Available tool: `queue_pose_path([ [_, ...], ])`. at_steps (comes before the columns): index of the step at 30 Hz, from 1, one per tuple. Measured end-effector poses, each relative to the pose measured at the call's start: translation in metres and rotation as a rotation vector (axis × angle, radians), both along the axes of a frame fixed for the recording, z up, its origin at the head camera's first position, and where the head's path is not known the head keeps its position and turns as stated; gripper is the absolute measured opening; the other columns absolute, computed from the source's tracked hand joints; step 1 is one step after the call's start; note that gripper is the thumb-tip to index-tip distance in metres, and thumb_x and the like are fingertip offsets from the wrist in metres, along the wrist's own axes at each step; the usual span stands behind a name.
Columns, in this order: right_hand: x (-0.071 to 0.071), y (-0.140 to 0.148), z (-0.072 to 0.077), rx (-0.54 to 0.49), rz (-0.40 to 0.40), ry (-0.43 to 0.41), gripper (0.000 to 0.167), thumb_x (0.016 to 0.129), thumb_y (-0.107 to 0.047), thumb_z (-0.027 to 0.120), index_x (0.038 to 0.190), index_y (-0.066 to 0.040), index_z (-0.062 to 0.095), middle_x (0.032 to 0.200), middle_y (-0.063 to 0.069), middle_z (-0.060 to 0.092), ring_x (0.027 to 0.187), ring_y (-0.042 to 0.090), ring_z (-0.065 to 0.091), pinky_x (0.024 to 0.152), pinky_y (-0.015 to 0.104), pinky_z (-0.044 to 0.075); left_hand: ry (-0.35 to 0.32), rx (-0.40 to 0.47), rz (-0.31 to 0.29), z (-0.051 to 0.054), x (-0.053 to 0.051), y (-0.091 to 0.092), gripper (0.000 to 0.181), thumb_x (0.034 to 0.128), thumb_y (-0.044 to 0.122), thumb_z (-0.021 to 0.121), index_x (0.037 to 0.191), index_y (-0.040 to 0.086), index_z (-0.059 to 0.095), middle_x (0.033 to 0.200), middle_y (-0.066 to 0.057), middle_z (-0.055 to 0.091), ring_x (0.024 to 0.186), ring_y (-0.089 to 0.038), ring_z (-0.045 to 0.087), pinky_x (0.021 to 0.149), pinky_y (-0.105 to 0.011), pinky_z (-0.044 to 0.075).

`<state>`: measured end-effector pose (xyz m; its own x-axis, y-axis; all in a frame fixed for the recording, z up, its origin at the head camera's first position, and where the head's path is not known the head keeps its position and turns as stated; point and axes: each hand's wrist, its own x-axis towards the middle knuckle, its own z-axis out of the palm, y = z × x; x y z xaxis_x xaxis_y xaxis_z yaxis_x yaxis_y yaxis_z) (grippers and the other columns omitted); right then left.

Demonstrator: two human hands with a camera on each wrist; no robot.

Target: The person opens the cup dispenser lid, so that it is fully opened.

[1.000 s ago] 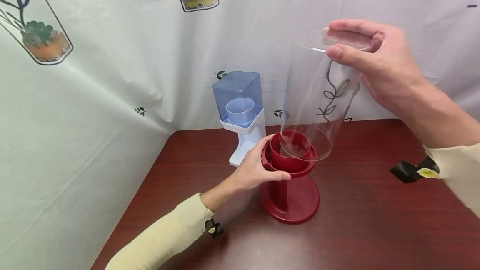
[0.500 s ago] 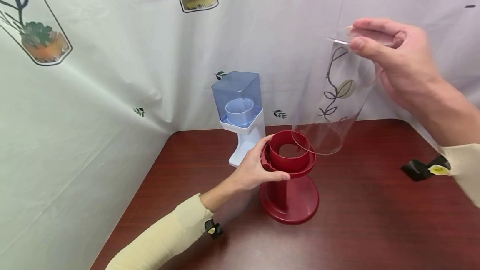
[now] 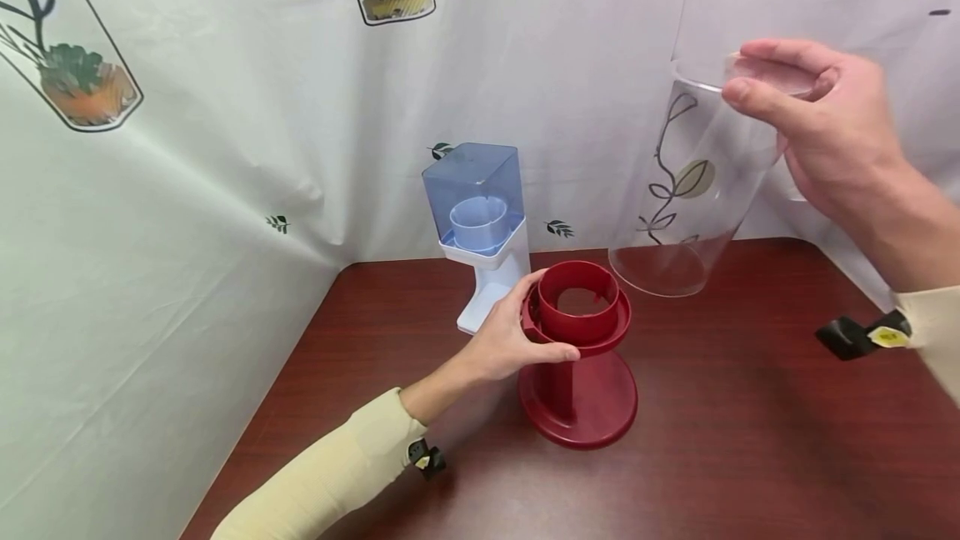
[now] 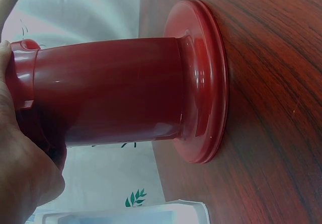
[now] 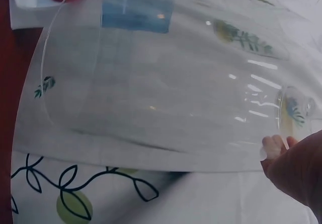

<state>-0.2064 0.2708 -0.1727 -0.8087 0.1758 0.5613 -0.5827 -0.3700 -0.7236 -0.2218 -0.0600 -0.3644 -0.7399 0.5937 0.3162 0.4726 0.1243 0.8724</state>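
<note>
We see the right hand (image 3: 832,115) gripping the upper end of a clear tube (image 3: 697,182), its thumb on the near side of the rim. We hold the tube's position as above the far right part of the table (image 3: 720,440), tilted so that its top leans right and its lower end points down and left. That lower end is near the top of a red stand (image 3: 577,329), to its right, and in the head view we see a gap between them. Through the clear wall we cannot tell whether the right fingers lie inside or outside the rim. The left hand (image 3: 510,344) grips the left side of the red stand's top, its thumb along the near edge and its fingers round the far left. We find the stand upright, its round base (image 3: 600,411) flat on the table and an open ring on top. Just beyond it, to the left, we see a white dispenser (image 3: 483,302) with a see-through blue box (image 3: 480,182) on it. Behind everything we see a pale cloth (image 3: 360,148) printed with plants, and cream sleeves (image 3: 330,473) cover both forearms.
</note>
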Motion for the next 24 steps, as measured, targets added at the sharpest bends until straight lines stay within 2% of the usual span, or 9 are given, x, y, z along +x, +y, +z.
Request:
queue_pose_path([
  [4, 0.001, 0.002, -0.006, 0.107, -0.077, -0.053, 0.039, 0.084, 0.019, 0.076, 0.119, 0.002, 0.075, 0.107, 0.011, 0.08, 0.094, 0.015, 0.076, 0.081, 0.018, 0.06, 0.001, 0.006, 0.001, 0.0, 0.0, 0.0, 0.093, 0.0787, 0.024, 0.091, 0.157, 0.025, 0.041, 0.144, 0.009, 0.059, 0.127, -0.015, 0.06, 0.092, -0.035, 0.061],
  [8, -0.001, 0.005, -0.015, 0.223, -0.161, -0.119, 0.041, 0.084, 0.01, 0.083, 0.121, -0.006, 0.076, 0.109, 0.001, 0.08, 0.086, 0.008, 0.076, 0.073, 0.013, 0.057, 0.008, 0.009, -0.01, 0.001, 0.0, 0.0, 0.093, 0.0791, 0.023, 0.091, 0.158, 0.024, 0.041, 0.146, 0.006, 0.058, 0.128, -0.017, 0.059, 0.092, -0.035, 0.061],
  [13, -0.006, 0.01, -0.026, 0.453, -0.331, -0.206, 0.046, 0.087, -0.005, 0.086, 0.128, -0.019, 0.073, 0.116, -0.013, 0.076, 0.081, 0.0, 0.074, 0.067, 0.011, 0.052, 0.014, 0.005, -0.018, 0.0, -0.001, 0.0, 0.094, 0.0792, 0.023, 0.091, 0.158, 0.022, 0.039, 0.147, 0.002, 0.057, 0.129, -0.019, 0.059, 0.093, -0.035, 0.061],
  [16, -0.012, 0.012, -0.034, 0.55, -0.397, -0.235, 0.048, 0.088, -0.011, 0.087, 0.131, -0.024, 0.07, 0.119, -0.017, 0.072, 0.08, -0.003, 0.072, 0.067, 0.01, 0.051, 0.014, 0.004, -0.011, 0.0, -0.001, 0.0, 0.094, 0.0787, 0.023, 0.091, 0.158, 0.022, 0.04, 0.146, 0.003, 0.057, 0.128, -0.018, 0.059, 0.093, -0.035, 0.061],
  [24, -0.028, 0.018, -0.06, 0.604, -0.464, -0.277, 0.057, 0.086, -0.02, 0.09, 0.138, -0.022, 0.067, 0.13, -0.008, 0.067, 0.08, -0.007, 0.07, 0.071, 0.008, 0.05, 0.007, 0.008, -0.01, 0.0, 0.0, 0.001, 0.094, 0.0789, 0.023, 0.091, 0.158, 0.023, 0.04, 0.146, 0.004, 0.058, 0.128, -0.017, 0.06, 0.093, -0.034, 0.061],
])
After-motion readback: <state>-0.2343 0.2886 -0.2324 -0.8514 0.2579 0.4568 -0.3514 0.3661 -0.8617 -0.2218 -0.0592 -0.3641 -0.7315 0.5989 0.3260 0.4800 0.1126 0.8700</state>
